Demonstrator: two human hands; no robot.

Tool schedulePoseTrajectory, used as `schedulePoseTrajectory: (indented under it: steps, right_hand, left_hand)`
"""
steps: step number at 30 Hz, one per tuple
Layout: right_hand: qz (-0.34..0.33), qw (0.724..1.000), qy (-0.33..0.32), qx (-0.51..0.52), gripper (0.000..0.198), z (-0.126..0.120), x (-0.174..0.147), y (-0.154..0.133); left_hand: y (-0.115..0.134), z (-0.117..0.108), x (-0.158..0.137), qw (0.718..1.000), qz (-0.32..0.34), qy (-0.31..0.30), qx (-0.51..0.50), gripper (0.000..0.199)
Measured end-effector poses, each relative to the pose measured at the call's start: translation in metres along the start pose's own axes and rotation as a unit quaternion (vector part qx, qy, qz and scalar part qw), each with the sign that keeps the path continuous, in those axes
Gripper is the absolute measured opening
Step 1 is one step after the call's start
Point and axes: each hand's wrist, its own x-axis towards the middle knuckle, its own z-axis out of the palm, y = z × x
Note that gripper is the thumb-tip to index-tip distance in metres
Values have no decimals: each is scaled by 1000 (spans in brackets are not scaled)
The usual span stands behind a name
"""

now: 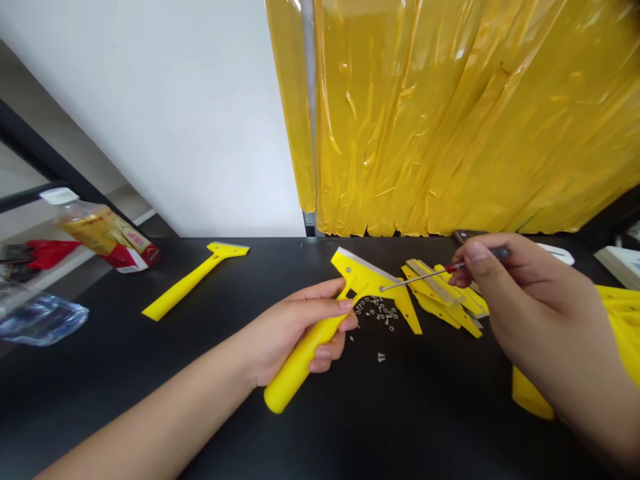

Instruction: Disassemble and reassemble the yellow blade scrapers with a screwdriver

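My left hand is wrapped round the handle of a yellow scraper, whose wide head with a pale blade edge points up and away. One screw shows on the left of that head. In my right hand is a screwdriver with a thin metal shaft and a red and dark handle. Its tip meets the right side of the scraper head, at a second screw. Behind the head lie several small screws and nuts and a pile of flat yellow blade plates.
Another yellow scraper lies on the black table at the left. A drink bottle and a clear plastic item are farther left. More yellow handles lie at the right, partly behind my forearm. Yellow plastic sheeting hangs behind the table.
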Motion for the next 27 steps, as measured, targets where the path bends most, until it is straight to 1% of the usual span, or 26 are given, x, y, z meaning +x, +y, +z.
schedulePoseTrajectory:
  steps: [7, 11, 15, 22, 27]
  right_hand:
    - [19, 1000, 17, -3, 36, 2, 0, 0]
    - [31, 999, 27, -27, 39, 4, 3, 2]
    - [-2, 997, 54, -50, 32, 4, 1, 2]
    - [-44, 997, 54, -24, 25, 3, -10, 1]
    - [-61, 993, 67, -70, 25, 0, -11, -2]
  left_hand:
    - [0, -1, 0, 1000, 1, -6, 3, 20]
    - [-1, -1, 0, 1000, 4, 6, 5, 21]
    - [-3, -1, 1, 1000, 1, 10, 6, 22]
    - [-3, 0, 0, 1000, -5, -2, 11, 20]
    - [-3, 0, 0, 1000, -4, 4, 15, 19]
